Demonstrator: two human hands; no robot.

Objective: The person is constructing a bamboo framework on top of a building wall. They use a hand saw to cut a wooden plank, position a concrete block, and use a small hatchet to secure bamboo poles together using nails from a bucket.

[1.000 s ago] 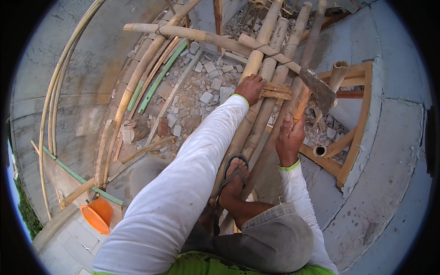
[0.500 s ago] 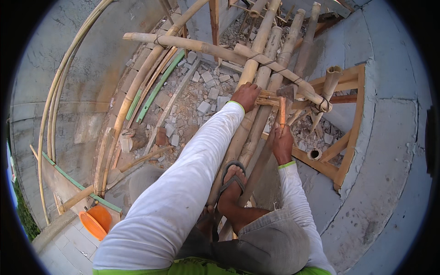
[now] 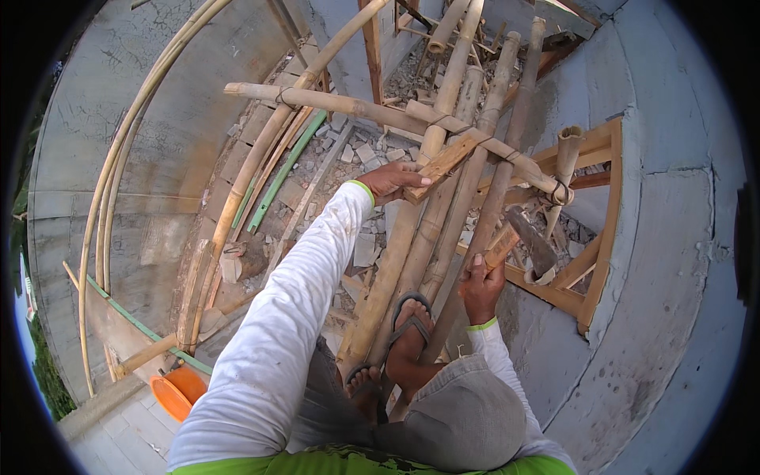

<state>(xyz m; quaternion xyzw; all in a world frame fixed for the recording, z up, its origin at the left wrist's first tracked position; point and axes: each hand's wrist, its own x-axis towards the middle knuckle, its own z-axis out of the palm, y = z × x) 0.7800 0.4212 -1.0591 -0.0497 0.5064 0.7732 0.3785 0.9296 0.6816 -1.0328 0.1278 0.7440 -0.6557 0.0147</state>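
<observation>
My left hand (image 3: pixel 396 182) is closed on the near end of a short piece of wood (image 3: pixel 445 168), its fingers wrapped over the edge. The wood is held at a slant above the bamboo poles (image 3: pixel 427 229), its far end by the lashed crosspiece. Lower and to the right, my right hand (image 3: pixel 483 289) grips the wooden handle of a hatchet (image 3: pixel 502 244). Its dark, broad metal head (image 3: pixel 532 242) points away to the right, apart from the wood. My sandalled feet (image 3: pixel 409 328) stand on the poles.
A bamboo crosspiece (image 3: pixel 495 146) is tied over the poles. To the right is a wooden frame (image 3: pixel 609 229) against the grey wall (image 3: pixel 665 261). Broken blocks (image 3: pixel 364 249) lie below. Green strips (image 3: pixel 286 170) and an orange container (image 3: pixel 178 392) are at the left.
My left hand has lifted the wood off the poles, moving left and tilting it. My right hand has drawn the hatchet lower and away from the wood, its head swinging right.
</observation>
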